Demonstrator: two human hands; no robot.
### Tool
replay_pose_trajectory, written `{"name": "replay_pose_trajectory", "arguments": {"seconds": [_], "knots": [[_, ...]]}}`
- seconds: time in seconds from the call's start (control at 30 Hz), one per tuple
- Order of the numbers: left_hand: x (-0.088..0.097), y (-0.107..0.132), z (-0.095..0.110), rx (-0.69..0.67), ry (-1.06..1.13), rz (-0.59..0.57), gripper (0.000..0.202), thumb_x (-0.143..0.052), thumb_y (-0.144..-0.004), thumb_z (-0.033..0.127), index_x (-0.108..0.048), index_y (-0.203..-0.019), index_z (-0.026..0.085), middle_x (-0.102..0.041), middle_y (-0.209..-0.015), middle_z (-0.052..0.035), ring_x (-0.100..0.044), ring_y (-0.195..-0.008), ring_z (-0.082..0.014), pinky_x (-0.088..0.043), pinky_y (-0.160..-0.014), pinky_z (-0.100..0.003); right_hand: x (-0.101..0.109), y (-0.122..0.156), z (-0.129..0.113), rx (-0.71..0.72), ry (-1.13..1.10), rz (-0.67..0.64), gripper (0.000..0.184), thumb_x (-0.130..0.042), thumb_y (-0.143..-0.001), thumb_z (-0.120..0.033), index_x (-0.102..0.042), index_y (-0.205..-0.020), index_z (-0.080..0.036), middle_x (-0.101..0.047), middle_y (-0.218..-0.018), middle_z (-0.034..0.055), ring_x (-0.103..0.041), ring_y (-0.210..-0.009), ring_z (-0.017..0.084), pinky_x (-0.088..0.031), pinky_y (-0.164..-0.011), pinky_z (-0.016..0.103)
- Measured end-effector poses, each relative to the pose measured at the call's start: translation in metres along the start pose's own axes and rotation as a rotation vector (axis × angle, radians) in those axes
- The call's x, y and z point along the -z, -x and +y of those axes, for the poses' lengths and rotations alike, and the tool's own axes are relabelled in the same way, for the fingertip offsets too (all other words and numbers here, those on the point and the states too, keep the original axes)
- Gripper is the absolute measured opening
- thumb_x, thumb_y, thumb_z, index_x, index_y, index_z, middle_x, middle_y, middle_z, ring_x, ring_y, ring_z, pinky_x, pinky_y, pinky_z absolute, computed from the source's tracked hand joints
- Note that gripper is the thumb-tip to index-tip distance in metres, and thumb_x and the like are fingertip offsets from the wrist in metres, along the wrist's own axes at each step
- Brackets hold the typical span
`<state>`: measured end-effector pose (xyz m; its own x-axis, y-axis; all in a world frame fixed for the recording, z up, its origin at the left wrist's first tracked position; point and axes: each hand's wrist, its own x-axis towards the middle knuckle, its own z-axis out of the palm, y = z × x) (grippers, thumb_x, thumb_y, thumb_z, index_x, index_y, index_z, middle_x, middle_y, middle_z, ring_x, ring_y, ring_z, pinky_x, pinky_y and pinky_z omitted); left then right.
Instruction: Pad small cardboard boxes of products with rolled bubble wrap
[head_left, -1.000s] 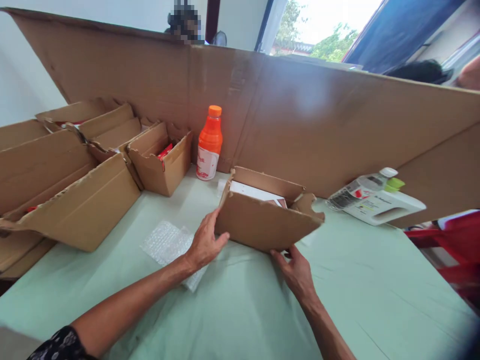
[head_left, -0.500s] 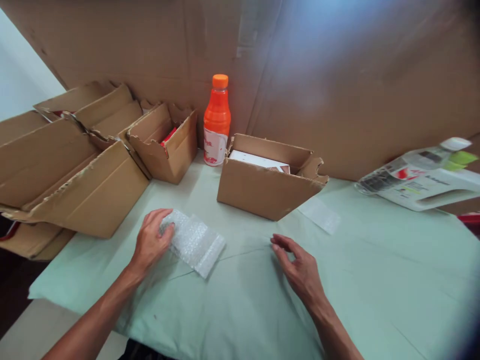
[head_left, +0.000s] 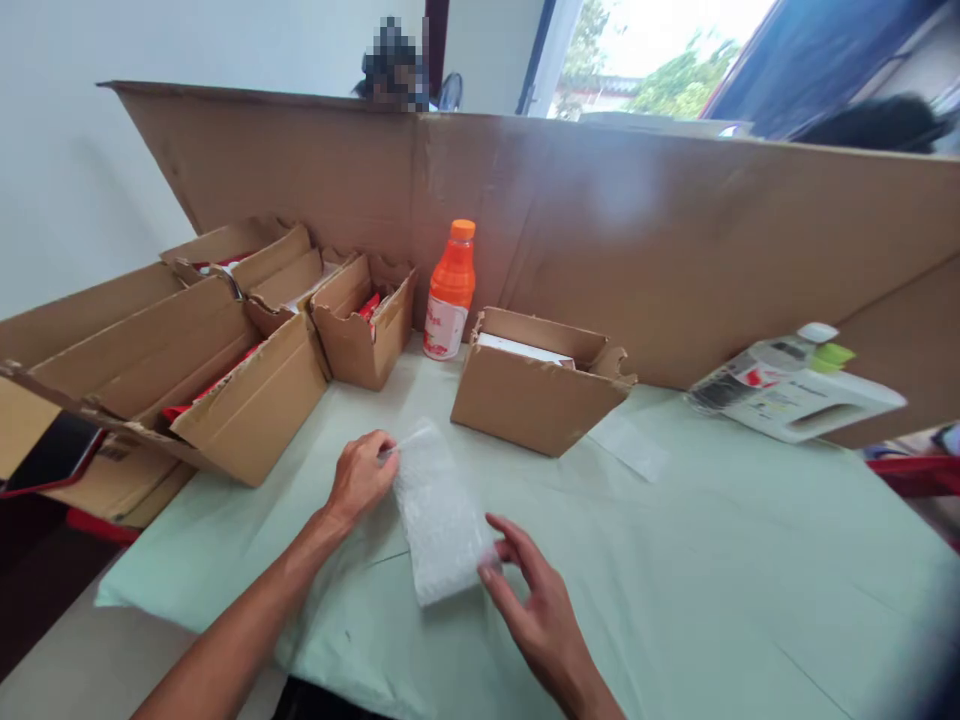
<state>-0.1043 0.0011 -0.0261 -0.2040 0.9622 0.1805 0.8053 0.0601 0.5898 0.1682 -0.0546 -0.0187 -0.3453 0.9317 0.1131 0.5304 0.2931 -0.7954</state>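
Note:
A clear bubble wrap pouch (head_left: 441, 525) lies at a slant on the green cloth in front of me. My left hand (head_left: 364, 475) pinches its upper left edge between thumb and fingers, pulling up a thin film there. At the lower right edge is my right hand (head_left: 529, 600), the index finger raised; the thumb and another fingertip close on the pouch's side. Whether anything is inside the pouch, I cannot tell. Beyond it stands a cardboard bin (head_left: 525, 410) with a white box (head_left: 525, 349) in it.
Several cardboard bins (head_left: 285, 405) crowd the left side, some with red packets. An orange bottle (head_left: 450, 290) stands by the cardboard wall (head_left: 675, 250). To the right lie a clear bottle (head_left: 757, 365) and a white jug (head_left: 817, 400). A flat clear plastic piece (head_left: 630, 447) rests near the middle bin.
The pouch has turned more upright and shifted right with my left hand. My right hand has come in from the right to its edge. The view has tilted up, showing a window and a person.

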Motion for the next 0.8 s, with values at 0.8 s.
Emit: {"name": "replay_pose_trajectory", "arguments": {"seconds": [0.8], "knots": [[-0.054, -0.093, 0.048, 0.027, 0.155, -0.039, 0.034, -0.051, -0.090, 0.025, -0.057, -0.122, 0.014, -0.069, -0.108, -0.0104, -0.066, -0.098, -0.0206, -0.052, -0.088, -0.034, 0.070, -0.124, 0.087, -0.198, -0.048, 0.283, 0.056, -0.057, -0.081, -0.048, -0.061, -0.125, -0.014, -0.073, -0.113, 0.0139, -0.069, -0.094, 0.025, -0.054, -0.083, 0.040]]}}
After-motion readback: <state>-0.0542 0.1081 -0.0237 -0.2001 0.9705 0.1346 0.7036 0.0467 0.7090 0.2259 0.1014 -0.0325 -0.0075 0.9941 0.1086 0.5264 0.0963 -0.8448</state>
